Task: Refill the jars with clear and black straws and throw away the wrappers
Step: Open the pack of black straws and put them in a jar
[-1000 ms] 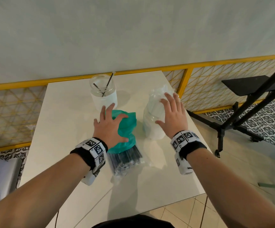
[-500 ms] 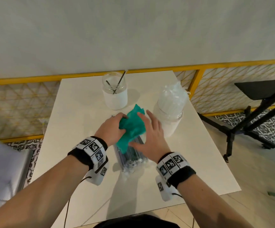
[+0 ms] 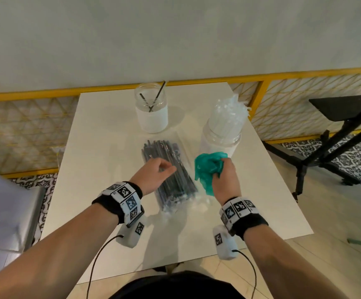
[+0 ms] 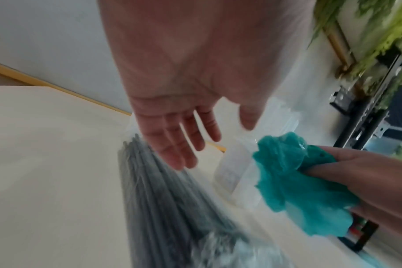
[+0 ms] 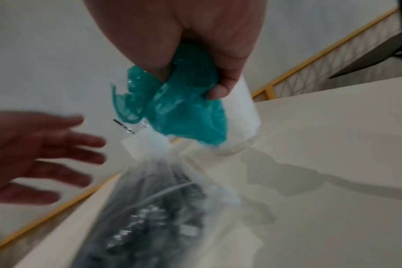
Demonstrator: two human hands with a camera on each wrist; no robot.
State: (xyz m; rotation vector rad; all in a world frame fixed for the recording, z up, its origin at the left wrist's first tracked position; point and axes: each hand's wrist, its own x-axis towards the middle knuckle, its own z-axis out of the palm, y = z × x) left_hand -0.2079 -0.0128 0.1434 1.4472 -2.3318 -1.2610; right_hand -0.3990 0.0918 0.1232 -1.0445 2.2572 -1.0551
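Your right hand (image 3: 226,180) is fisted round the teal wrapper (image 3: 208,169), crumpled, held above the table (image 3: 102,147) just near of the right jar (image 3: 220,143). In the right wrist view the wrapper (image 5: 184,108) bulges out below your thumb and curled fingers (image 5: 220,90); a loose tail hangs down. The left wrist view shows the same wad (image 4: 294,181) gripped from the right by that hand (image 4: 367,181).

Your left hand (image 3: 153,175) is loose, fingers spread and only slightly bent, holding nothing. It hovers over the pack (image 3: 168,175) of black straws; can't tell if it touches the plastic. From the left wrist the palm (image 4: 195,81) faces down with fingers (image 4: 172,145) straight above the pack (image 4: 161,199).

The pack lies flat mid-table in clear film, long axis running near-to-far, tilted a bit left at the far end, between your hands. Near end of the film is crinkled (image 5: 149,208).

Left jar (image 3: 151,108) stands far centre, upright, with a couple of black straws (image 3: 157,98) leaning inside. Right jar stands right of the pack, upright, packed with clear straws (image 3: 229,113) sticking out the top. The jars are apart from each other.

Yellow railing (image 3: 259,98) runs behind the table. Black stand (image 3: 337,143) on the floor to the right.
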